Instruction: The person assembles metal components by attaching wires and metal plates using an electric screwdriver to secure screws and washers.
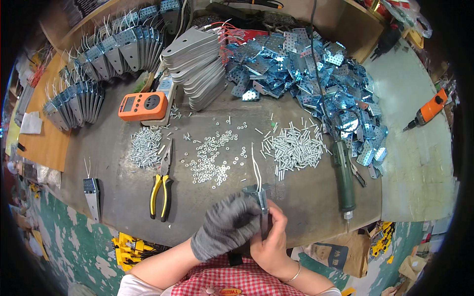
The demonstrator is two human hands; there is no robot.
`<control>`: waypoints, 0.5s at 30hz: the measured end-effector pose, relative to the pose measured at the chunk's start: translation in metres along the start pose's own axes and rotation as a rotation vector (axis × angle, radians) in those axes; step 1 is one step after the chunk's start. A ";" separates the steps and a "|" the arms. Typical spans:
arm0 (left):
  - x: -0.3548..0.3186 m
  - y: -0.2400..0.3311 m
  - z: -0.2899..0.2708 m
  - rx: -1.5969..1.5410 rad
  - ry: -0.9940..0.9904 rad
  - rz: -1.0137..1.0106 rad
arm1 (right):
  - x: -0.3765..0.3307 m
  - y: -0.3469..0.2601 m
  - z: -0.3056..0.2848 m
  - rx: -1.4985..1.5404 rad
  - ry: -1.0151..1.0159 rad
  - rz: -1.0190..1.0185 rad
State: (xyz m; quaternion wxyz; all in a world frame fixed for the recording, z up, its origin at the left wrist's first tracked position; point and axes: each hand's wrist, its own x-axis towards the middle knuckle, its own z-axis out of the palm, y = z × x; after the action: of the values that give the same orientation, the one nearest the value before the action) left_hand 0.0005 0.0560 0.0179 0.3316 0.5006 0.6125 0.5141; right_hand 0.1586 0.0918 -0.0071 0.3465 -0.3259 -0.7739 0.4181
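Note:
My left hand [228,224] wears a grey knit glove and closes around a small grey metal bracket assembly [260,197] with white wires [256,167] sticking up from it. My bare right hand [271,237] grips the same assembly from the right and below, fingers pressed to its side. Both hands sit at the near edge of the round grey worktable [118,197]. Just beyond them lie a scatter of small washers and nuts [212,155] and a heap of short pins [295,148].
Yellow-handled pliers [161,190], a pile of screws [144,147], an orange meter [143,106], a green electric screwdriver [344,180], a heap of blue perforated plates [306,64], stacked grey plates [197,64], rows of wired brackets [98,64], one finished bracket [92,195], an orange drill [428,111].

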 end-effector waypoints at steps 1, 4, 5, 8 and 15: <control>-0.001 -0.001 -0.003 0.226 -0.034 0.218 | 0.000 -0.002 -0.002 -0.006 0.004 0.004; -0.004 -0.002 -0.006 0.474 -0.063 0.441 | 0.003 -0.006 -0.021 0.021 -0.082 0.044; -0.005 -0.002 -0.007 0.501 -0.059 0.443 | 0.010 -0.003 -0.040 -0.061 -0.195 0.014; -0.004 0.004 -0.008 0.492 -0.076 0.450 | 0.027 0.021 -0.109 -0.478 -0.066 0.027; -0.002 0.006 -0.006 0.418 -0.036 0.374 | 0.054 0.083 -0.181 -0.526 0.177 0.377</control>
State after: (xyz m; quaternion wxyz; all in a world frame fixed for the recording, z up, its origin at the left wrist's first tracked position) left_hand -0.0030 0.0522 0.0251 0.1313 0.6717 0.5961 0.4199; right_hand 0.2935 0.2476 0.0092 0.2329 -0.5765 -0.7484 0.2307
